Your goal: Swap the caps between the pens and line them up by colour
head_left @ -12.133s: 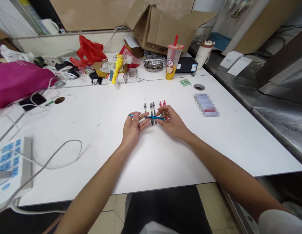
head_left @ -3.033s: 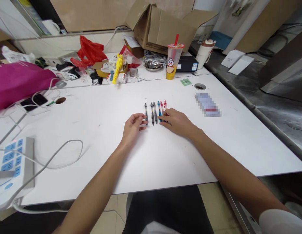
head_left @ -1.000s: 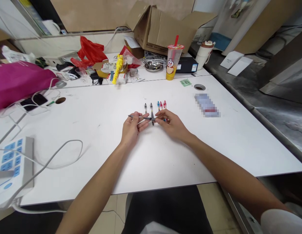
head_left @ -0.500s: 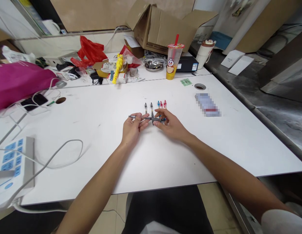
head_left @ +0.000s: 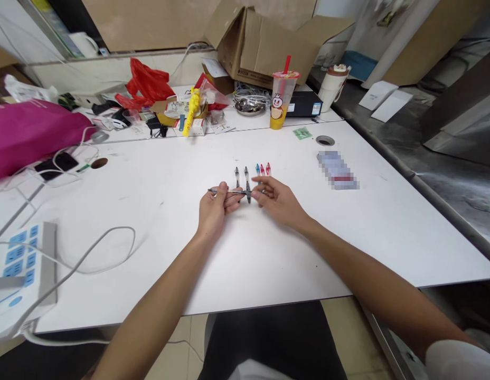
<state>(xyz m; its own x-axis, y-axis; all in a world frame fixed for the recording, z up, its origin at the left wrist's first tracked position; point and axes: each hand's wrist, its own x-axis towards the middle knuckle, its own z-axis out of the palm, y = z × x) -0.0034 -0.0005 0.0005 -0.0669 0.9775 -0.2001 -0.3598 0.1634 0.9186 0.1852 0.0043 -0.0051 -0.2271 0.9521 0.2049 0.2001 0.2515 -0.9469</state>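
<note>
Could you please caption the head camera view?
Left hand holds a dark pen across a row of pens, right hand close by.

A slim dark pen with a metal tip passes behind the left hand, which hides its middle section. The right hand covers the lower ends of the blue and red pens. A white-and-red packet near the right edge of the white table is blurred past reading. A magenta bag and a white power strip are cut off by the picture's left edge.
</note>
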